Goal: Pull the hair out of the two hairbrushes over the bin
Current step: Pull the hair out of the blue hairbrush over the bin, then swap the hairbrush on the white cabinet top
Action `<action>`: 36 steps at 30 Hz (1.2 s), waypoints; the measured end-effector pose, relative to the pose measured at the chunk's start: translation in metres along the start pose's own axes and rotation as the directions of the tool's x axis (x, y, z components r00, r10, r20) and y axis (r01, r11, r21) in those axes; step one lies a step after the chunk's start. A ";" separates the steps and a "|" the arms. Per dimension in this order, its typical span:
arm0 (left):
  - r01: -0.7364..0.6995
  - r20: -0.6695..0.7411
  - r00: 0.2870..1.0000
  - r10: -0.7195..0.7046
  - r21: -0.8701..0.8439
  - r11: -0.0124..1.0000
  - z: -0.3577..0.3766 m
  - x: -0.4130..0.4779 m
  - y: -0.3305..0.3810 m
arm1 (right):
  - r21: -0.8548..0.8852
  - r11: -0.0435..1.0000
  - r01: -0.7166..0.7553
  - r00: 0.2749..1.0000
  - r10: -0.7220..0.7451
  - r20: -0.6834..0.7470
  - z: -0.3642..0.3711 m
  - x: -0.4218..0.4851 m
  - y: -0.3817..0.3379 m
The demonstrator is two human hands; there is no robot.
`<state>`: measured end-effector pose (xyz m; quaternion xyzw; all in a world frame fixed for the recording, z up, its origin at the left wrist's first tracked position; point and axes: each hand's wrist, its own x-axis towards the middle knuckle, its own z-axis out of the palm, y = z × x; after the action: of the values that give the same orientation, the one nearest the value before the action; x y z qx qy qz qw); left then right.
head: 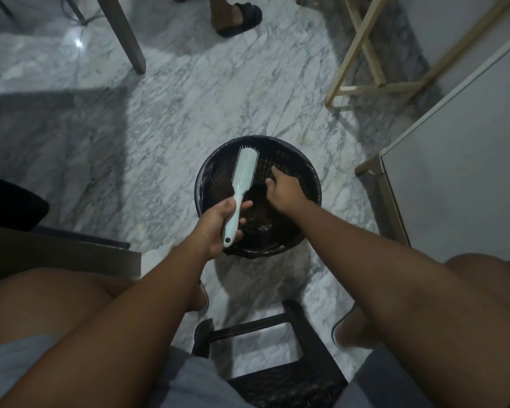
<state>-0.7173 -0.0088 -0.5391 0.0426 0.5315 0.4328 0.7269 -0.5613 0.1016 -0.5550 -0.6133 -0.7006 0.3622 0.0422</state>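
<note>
— Where is the brush?

— The pale blue plastic paddle hairbrush (239,187) is above the round black perforated plastic bin (292,156). Its head points away from the person and its bristles face right.

— Who holds it?

— The left hand (218,223) is wrapped round the handle near its end.

— And the other hand?

— The right hand (281,188) hangs over the bin's mouth, just right of the brush and apart from it. Its fingers are bent downward and the forefinger sticks out. I cannot tell whether it pinches any hair.

— What is in the bin?

— A dark brownish mass lies at the bottom, too dim to name. The bin stands on a grey-veined white marble floor (159,128), between the person's knees.
</note>
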 end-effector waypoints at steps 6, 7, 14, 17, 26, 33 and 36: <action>0.049 -0.127 0.991 -0.038 0.083 0.995 0.017 0.000 0.007 | -0.254 0.966 0.059 0.997 -0.044 0.067 -0.002 -0.008 0.002; 0.050 -0.154 0.987 -0.038 0.075 0.996 0.020 0.002 0.007 | -0.281 0.958 0.063 0.996 -0.041 0.083 -0.002 -0.009 0.002; 0.101 -0.269 0.960 -0.076 0.079 0.992 0.027 0.024 -0.002 | -0.351 0.929 0.114 0.991 -0.082 0.104 0.009 -0.009 0.013; 0.129 -0.304 0.948 -0.094 0.096 0.987 0.028 0.034 -0.007 | -0.356 0.926 0.121 0.990 -0.085 0.114 0.012 -0.003 0.018; 0.138 -0.332 0.940 -0.081 0.151 0.979 0.082 0.007 0.022 | -0.281 0.957 0.068 0.996 -0.048 0.077 -0.054 -0.017 -0.001; 0.080 -0.159 0.987 -0.033 0.304 0.949 0.224 -0.083 0.126 | -0.161 0.986 -0.032 0.991 0.010 -0.132 -0.234 -0.081 -0.052; 0.040 -0.074 0.997 -0.010 0.405 0.913 0.306 -0.121 0.166 | -0.117 0.989 -0.089 0.958 0.053 -0.281 -0.328 -0.117 -0.062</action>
<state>-0.5736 0.1346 -0.2308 0.1707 0.6357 0.3049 0.6883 -0.4190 0.1476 -0.2340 -0.6843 -0.6871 0.2282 0.0874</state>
